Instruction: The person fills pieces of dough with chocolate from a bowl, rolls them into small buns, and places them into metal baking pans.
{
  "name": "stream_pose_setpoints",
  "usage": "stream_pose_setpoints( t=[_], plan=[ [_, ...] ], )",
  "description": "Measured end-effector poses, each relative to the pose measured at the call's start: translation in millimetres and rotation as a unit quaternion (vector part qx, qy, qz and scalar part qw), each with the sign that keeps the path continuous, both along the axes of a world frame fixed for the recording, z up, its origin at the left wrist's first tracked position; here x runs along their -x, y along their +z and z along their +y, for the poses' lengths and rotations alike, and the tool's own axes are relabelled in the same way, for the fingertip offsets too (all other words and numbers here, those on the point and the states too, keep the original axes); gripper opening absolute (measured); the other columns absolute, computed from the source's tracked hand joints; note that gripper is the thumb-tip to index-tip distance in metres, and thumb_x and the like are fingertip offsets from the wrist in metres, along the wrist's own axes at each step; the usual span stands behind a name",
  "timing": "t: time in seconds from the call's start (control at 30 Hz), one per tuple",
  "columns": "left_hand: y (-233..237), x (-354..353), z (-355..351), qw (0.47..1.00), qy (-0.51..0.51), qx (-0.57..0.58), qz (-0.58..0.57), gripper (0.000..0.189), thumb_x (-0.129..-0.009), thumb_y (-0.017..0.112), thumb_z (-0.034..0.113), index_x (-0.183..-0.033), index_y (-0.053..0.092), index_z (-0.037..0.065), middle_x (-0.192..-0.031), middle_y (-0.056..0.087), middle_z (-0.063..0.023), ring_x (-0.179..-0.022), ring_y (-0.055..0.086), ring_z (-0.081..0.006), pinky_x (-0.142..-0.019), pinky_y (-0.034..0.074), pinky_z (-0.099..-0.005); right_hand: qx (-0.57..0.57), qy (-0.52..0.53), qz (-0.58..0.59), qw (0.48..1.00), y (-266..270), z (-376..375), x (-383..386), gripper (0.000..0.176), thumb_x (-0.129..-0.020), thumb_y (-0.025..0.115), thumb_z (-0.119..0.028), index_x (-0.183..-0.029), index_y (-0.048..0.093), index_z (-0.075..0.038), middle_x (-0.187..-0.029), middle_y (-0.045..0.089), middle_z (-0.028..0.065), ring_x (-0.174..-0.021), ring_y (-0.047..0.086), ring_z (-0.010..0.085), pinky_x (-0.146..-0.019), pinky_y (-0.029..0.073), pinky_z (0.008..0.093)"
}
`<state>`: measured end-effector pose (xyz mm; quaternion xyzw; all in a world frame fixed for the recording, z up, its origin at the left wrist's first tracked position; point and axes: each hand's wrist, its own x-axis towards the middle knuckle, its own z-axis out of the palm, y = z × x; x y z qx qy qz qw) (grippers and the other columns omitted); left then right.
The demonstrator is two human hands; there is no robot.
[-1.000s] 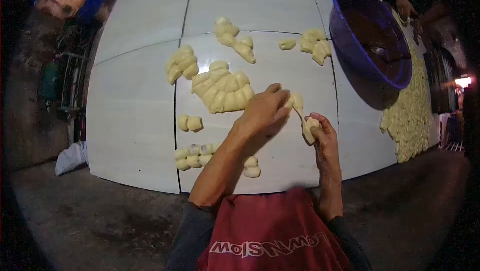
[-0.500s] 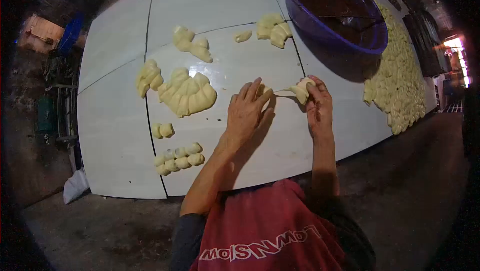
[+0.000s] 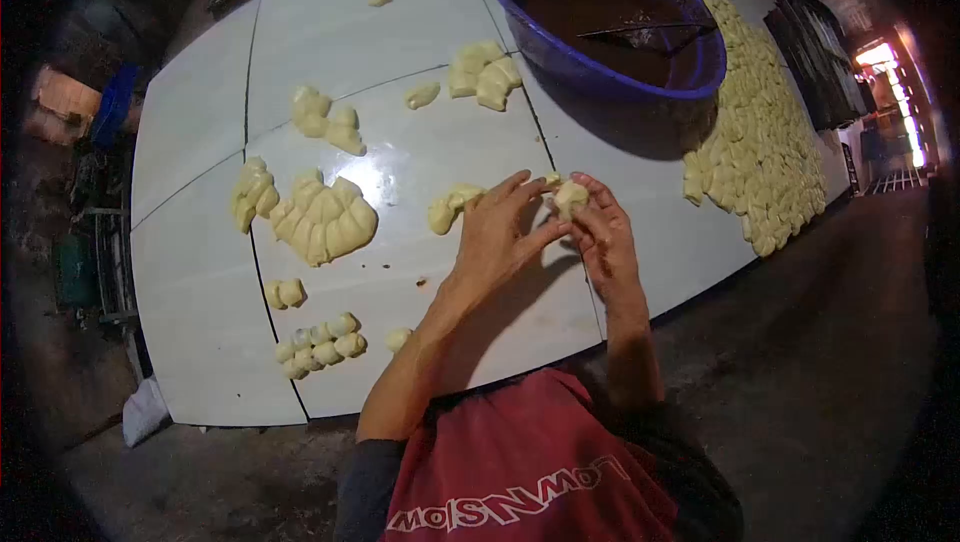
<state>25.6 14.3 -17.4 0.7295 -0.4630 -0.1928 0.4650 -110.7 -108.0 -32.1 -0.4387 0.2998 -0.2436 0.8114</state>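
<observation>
At frame centre, the left hand [image 3: 500,234] and right hand [image 3: 606,240] both pinch one small pale-yellow dough lump [image 3: 570,196] in their fingertips, over the white tiled tabletop [image 3: 340,32] and below the blue plastic basin [image 3: 590,75].

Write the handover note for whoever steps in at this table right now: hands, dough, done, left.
Hands: left hand and right hand each have a fingertip grip closed on the same small dough piece, over the white table.
Nearby: a dough lump lies by the left hand. Beyond the hands is the blue basin of dark brown mix, with a utensil resting in it.
Done, apparently: a wide patch of formed pieces to the right of the basin.
Left, apparently: the large dough cluster, the far clusters, and the small cut bits near the front edge.
</observation>
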Motion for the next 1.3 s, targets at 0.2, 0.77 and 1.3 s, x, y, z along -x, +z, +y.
stream_pose_setpoints(
  t=[0.2,0.77,1.3],
  plan=[
    [8.3,1.2,-1.8,0.976,0.007,-0.066,0.207,0.035,-0.089,0.072,0.027,-0.106,0.072,-0.003,-0.096,0.074,-0.0140,-0.088,0.069,-0.0193,-0.079,0.053,-0.0332,0.111,0.099,0.141,0.979,3.7,-2.7,9.1,0.032,-0.098,0.061,-0.019,-0.125,0.056,-0.002,-0.101,0.068,0.0117,-0.084,0.068,0.0156,-0.065,0.059,0.0286],
    [-21.4,61.0,-59.9,0.891,0.037,0.350,0.286,0.090,-0.088,0.072,0.050,-0.145,0.035,-0.009,-0.125,0.061,-0.0206,-0.113,0.062,-0.0289,-0.095,0.052,-0.0393,-0.059,0.118,-0.126,0.983,75.6,-2.2,-12.7,0.020,-0.097,0.063,-0.018,-0.111,0.062,-0.003,-0.093,0.064,0.0019,-0.085,0.060,0.0068,-0.074,0.048,0.0204],
    [3.1,6.5,28.6,0.910,0.105,0.012,0.401,0.046,-0.095,0.067,0.015,-0.136,0.054,-0.002,-0.124,0.063,-0.0193,-0.116,0.061,-0.0239,-0.095,0.050,-0.0353,0.607,0.371,0.368,0.598,47.1,-261.0,-141.4,0.029,-0.090,0.059,-0.026,-0.103,0.063,-0.001,-0.095,0.068,0.0149,-0.088,0.064,0.0280,-0.080,0.049,0.0404]
  ],
)
